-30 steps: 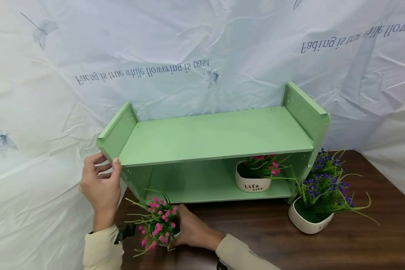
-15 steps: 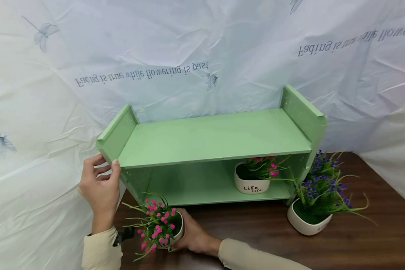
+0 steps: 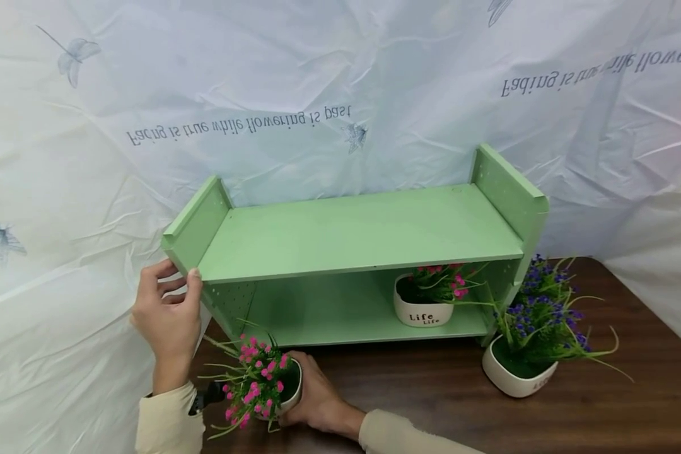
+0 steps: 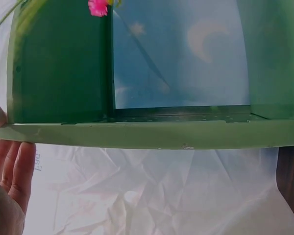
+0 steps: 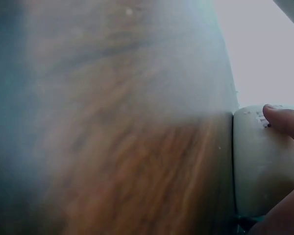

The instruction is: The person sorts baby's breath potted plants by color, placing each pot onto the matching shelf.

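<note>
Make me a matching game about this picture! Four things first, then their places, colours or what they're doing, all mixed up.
1. Left hand
2. Right hand
3. Purple flowers
4. The shelf unit

A. to the right of the shelf unit
B. holding a left side panel
C. pale green
D. gripping a white pot

Pairs: 1-B, 2-D, 3-A, 4-C

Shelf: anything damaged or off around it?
Yes: the shelf has pale marks on its near edge in the left wrist view, possibly chipped paint. Behind it, the lettering looks flipped, odd for readable text. No spill visible.
</note>
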The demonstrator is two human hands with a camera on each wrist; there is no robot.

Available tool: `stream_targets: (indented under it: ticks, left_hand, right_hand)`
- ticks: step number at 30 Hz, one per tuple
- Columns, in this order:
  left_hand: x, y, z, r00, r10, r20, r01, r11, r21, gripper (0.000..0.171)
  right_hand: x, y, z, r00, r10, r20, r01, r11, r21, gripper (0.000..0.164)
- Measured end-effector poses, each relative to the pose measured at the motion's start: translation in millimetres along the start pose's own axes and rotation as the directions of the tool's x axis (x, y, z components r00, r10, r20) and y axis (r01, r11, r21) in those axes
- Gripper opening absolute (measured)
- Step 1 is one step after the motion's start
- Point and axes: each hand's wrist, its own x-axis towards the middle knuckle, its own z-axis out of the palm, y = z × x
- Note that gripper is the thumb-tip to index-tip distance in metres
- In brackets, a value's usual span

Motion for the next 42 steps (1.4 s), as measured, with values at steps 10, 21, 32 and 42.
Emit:
stream_targets:
  ticks: [10, 21, 32, 42]
  left_hand:
    - [1.2, -1.6, -0.3, 1.0, -0.014, -0.01, 0.014, 1.0, 0.0, 0.031]
    - [2.4, -0.3, -0.2, 1.0, -0.008, -0.006, 0.009, 1.0, 0.011, 0.032]
    - [1.0, -2.8, 0.1, 1.0, -0.005, 0.007, 0.004, 1.0, 0.018, 0.031]
    - [1.6, -2.7, 0.1, 1.0, -0.012, -0.001, 0.012, 1.0, 0.017, 0.031]
  right_hand:
    - [8.5, -3.0, 8.8, 0.999, 0.026, -0.021, -0.029, 0.989, -0.146, 0.1]
    - [5.3, -4.9, 5.3, 0.999, -0.009, -0.041, 0.001, 0.983, -0.184, 0.097]
    - [-11.2, -5.9, -9.7, 0.996, -0.075, -0.038, 0.068, 0.985, -0.156, 0.093]
    - [-23.9, -23.1, -30.4, 0.992, -0.128, -0.006, 0.126, 0.983, -0.136, 0.092]
